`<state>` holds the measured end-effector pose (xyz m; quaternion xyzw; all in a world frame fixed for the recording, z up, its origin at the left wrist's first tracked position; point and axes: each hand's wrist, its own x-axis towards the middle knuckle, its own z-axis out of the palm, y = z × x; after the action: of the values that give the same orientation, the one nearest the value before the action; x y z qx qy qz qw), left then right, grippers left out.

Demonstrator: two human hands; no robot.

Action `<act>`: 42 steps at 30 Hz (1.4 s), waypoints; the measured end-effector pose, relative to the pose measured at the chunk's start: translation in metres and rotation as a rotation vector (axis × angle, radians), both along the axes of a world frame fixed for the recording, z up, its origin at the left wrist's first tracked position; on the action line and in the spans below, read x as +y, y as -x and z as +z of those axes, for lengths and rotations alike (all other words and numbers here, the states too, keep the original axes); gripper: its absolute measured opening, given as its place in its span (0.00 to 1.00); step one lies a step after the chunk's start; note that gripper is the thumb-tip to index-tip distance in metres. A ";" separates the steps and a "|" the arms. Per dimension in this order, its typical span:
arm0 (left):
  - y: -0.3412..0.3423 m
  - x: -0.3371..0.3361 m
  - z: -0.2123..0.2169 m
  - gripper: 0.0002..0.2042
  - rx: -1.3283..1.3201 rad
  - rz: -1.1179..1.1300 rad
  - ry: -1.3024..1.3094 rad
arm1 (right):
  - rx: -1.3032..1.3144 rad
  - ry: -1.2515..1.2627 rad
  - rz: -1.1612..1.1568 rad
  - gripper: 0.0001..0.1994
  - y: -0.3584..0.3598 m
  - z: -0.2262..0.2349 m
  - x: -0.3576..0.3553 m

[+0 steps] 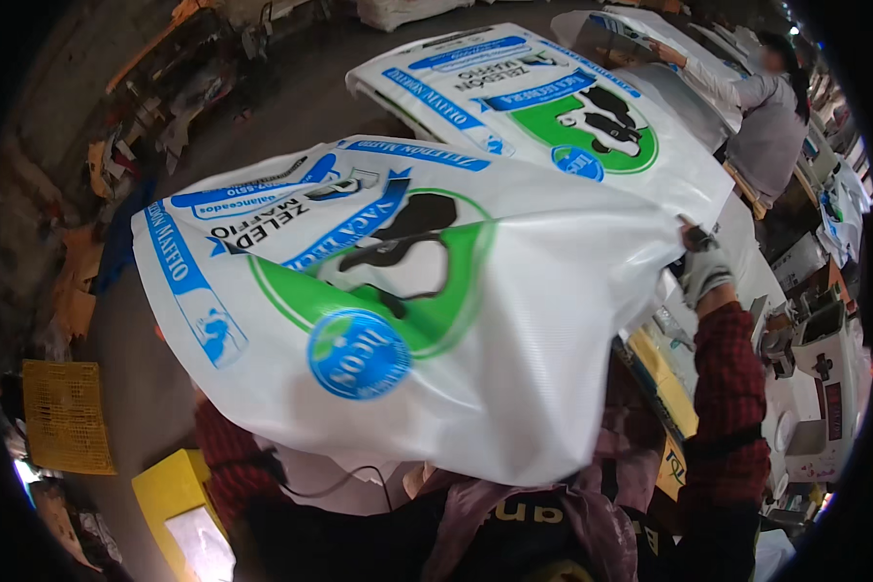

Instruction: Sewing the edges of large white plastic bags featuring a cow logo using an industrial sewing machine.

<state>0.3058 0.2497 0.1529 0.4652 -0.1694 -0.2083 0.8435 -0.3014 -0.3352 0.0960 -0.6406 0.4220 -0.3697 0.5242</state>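
Note:
A large white plastic sack (553,291), printed with a cow on a green oval and blue bands, is spread out in front of me, its surface rippled. My right hand (705,265), in a pale glove with dark patches, grips its right-hand corner. The red checked sleeve of my left arm (231,451) runs up beneath the sack's lower left edge. The sack covers my left hand completely. Just beyond lies a second sack (436,63) with the same print, partly overlapped by the one I hold.
A person (771,116) stands at the far right, one arm stretched over more white sheeting (630,44). A yellow box (170,485) is at lower left, near a yellow slotted panel (68,417). At right stands a white machine (824,388) with a small display.

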 end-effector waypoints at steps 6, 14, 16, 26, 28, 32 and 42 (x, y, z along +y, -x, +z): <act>0.093 0.084 -0.099 0.32 0.138 0.160 -0.270 | 0.884 0.417 0.294 0.16 -0.088 -0.028 0.142; 0.105 0.088 -0.172 0.29 0.333 -0.063 -1.606 | 1.542 0.488 0.601 0.16 -0.072 -0.110 0.206; 0.110 0.124 -0.188 0.29 -0.289 -0.386 -1.740 | 1.302 -0.060 0.097 0.19 -0.059 -0.139 0.203; 0.194 0.057 -0.200 0.22 -0.954 0.198 -2.300 | 1.282 0.054 0.107 0.22 -0.028 -0.237 0.187; 0.207 0.062 -0.237 0.16 -1.700 0.076 -1.721 | 1.216 -0.039 0.156 0.25 -0.017 -0.269 0.179; 0.294 0.019 -0.239 0.27 -1.370 -0.845 -1.957 | 1.129 -0.222 0.076 0.25 -0.053 -0.215 0.185; 0.275 -0.174 -0.179 0.21 -0.993 -1.851 -1.996 | 0.878 0.154 -0.260 0.22 -0.024 -0.249 0.211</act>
<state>0.0309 0.0756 -0.0264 0.5966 -0.4601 -0.5180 -0.4050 -0.2770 -0.1244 -0.1530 -0.7155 0.6521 -0.1562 0.1960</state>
